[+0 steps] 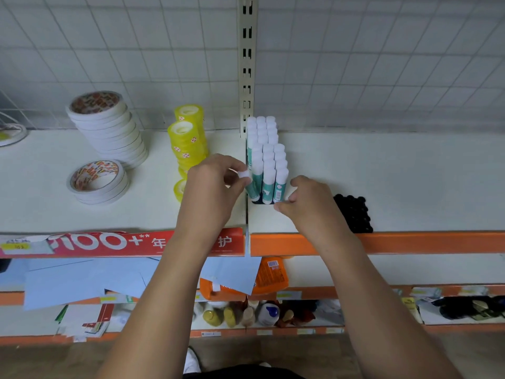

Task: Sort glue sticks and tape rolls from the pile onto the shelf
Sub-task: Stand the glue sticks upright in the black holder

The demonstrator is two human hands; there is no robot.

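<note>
Several teal glue sticks with white caps (269,162) stand packed in rows on the white shelf (396,181), beside the slotted upright post. My left hand (216,184) pinches the white cap of one tilted glue stick (250,184) at the block's front left corner. My right hand (308,199) rests on the shelf at the block's front right, fingers curled, holding nothing that shows. Two stacks of yellow tape rolls (188,140) stand left of my left hand. White double-sided tape rolls sit in a tall stack (108,127) and a short stack (97,181) further left.
A black bumpy block of caps (354,213) lies right of my right hand near the orange shelf edge (410,242). A white wire grid backs the shelf. Lower shelves hold blue paper sheets (82,280), an orange pack (270,277) and small bottles (246,314).
</note>
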